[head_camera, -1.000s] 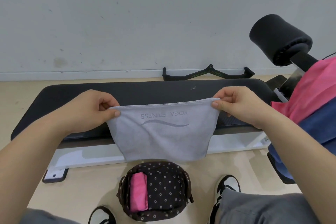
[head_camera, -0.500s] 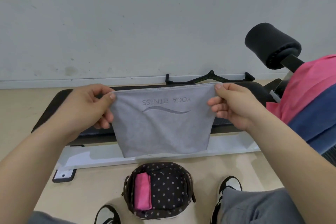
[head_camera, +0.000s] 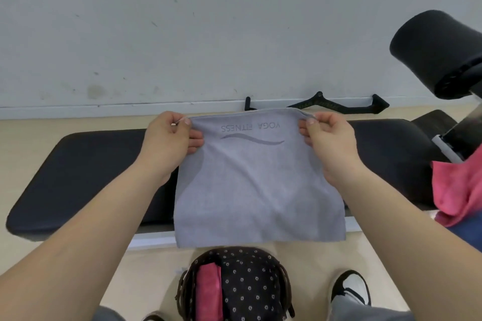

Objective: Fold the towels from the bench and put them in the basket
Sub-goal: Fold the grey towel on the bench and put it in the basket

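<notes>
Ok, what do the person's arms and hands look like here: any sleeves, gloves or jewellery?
Both arms are bare as far as the frame edge, and no sleeves show. The left hand and right hand wear no gloves, and no ring, watch or bracelet shows. The nails in view are short and plain. Lower down are grey trousers and a black-and-white shoe.
</notes>
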`<state>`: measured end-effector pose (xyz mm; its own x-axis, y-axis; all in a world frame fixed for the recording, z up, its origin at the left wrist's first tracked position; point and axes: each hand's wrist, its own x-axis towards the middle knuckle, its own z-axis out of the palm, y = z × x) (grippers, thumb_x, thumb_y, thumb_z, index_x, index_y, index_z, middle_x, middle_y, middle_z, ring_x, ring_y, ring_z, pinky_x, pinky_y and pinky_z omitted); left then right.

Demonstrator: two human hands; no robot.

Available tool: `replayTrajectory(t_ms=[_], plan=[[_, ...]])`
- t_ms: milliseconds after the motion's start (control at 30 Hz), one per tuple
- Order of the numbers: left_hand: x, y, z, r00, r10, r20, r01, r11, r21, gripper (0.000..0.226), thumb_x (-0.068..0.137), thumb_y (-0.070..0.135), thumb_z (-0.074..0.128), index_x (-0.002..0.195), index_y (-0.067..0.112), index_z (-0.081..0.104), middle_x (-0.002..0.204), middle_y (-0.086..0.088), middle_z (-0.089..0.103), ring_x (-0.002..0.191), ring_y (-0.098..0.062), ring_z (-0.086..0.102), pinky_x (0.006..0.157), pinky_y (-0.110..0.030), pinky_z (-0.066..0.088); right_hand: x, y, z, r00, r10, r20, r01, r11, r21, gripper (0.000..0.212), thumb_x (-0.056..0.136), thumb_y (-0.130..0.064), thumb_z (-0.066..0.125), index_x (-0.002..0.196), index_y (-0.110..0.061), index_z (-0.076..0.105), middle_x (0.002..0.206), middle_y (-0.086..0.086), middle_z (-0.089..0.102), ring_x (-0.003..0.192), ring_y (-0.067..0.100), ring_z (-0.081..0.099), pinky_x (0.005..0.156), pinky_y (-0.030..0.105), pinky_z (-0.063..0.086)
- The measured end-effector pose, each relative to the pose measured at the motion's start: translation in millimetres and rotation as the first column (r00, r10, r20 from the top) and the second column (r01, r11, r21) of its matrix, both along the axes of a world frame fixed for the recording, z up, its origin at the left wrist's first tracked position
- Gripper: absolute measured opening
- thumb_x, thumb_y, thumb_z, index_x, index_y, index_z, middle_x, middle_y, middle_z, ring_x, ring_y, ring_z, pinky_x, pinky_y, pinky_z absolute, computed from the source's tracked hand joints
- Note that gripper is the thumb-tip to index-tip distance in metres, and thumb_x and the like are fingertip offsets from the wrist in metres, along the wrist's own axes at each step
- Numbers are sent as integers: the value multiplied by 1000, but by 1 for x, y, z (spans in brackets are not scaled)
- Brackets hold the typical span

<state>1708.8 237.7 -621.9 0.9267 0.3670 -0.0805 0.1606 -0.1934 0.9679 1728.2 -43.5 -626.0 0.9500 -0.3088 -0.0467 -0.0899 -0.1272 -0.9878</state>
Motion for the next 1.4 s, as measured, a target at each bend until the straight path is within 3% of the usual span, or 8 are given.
replayTrajectory(t_ms=[233,400,533,633,800,1000,1200,1400], plan=[[0,8,-11,968,-238,-76,247,875,417,65,100,27,63,158,28,32,153,6,47,140,-14,47,113,-33,39,-5,-4,4,945,322,-60,-321,875,-362,65,103,-17,56,159,-41,31,160,-8,41,148,9,37,109,25,33],[-62,-11,-19,862,-507,8,275,481,832,54,96,39,62,145,18,56,157,-4,49,143,-26,47,114,-33,34,-52,5,11,854,497,-153,-429,507,-748,50,102,-40,54,152,-32,49,163,-4,38,152,17,31,119,28,24],[-98,-28,-60,731,-637,-246,382,84,920,97,82,70,59,164,32,23,173,-3,13,159,-28,13,127,-54,18,-89,17,-22,733,522,-437,-576,133,-806,91,81,-88,10,162,-46,6,174,-1,-2,160,28,-5,128,51,2],[-97,-12,-68,745,-588,-315,337,-75,938,109,73,48,81,164,28,24,171,-8,23,156,-34,26,123,-55,28,-91,5,-40,708,496,-503,-567,-27,-823,102,74,-95,12,158,-47,-18,169,-6,-28,155,27,-28,125,52,-15],[-108,0,-48,722,-658,-215,316,36,948,58,90,32,44,145,19,58,152,-8,56,138,-34,55,112,-50,46,-96,7,-41,736,499,-458,-502,-51,-863,113,80,-78,59,162,-42,-10,170,0,-24,156,30,-22,126,53,-11],[-115,4,-18,773,-634,29,173,253,952,47,94,23,45,133,7,66,113,-5,77,93,-30,74,73,-38,61,-106,20,-38,787,609,-92,-267,202,-942,63,89,-38,61,147,-15,53,134,5,64,124,32,61,106,48,47],[-110,22,-18,815,-579,-18,181,226,957,51,70,-10,70,112,17,77,93,1,78,77,-31,73,61,-32,57,-96,-8,-7,865,493,-97,-258,268,-928,43,79,-7,63,118,-21,74,110,-3,73,105,25,66,86,40,57],[-117,28,2,867,-491,-85,389,561,731,35,89,1,57,97,26,81,71,15,71,61,-4,60,58,-20,50,-100,-35,13,845,443,-300,-465,331,-821,39,87,2,51,96,-26,77,92,-6,71,87,19,64,75,34,58]])
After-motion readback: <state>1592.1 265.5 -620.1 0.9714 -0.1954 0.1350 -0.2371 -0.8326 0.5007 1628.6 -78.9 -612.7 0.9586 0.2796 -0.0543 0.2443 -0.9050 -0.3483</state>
